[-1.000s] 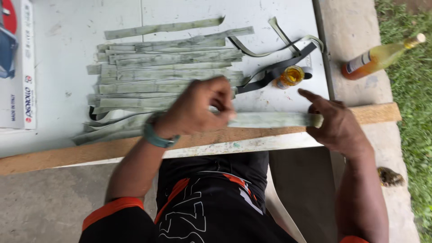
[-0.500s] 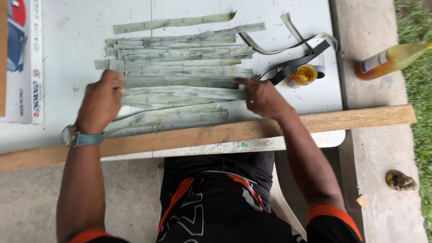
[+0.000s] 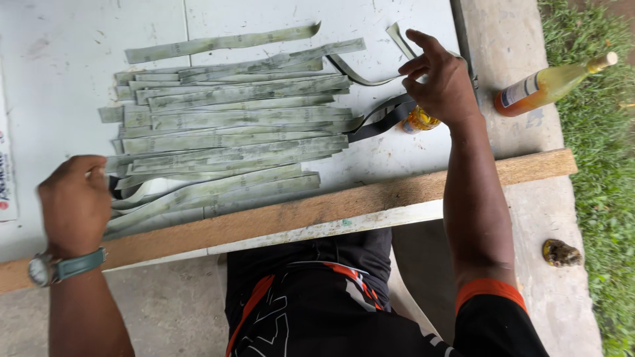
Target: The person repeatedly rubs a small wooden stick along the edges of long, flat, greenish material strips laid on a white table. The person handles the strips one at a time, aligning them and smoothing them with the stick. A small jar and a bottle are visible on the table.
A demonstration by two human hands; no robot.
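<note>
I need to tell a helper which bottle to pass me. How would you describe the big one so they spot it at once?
Start from the white table covered with grey-green strips, then look past its right edge to the concrete ledge beside the grass. The bottle lies there on its side, long-necked, filled with pale yellow liquid, and far larger than the small yellow container under the right hand.

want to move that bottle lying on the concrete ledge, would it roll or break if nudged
The bottle lies on its side on the concrete ledge, so a nudge would probably roll it. It looks like glass, likely breakable on concrete. It seems fairly full, so probably heavy for its size.
</note>
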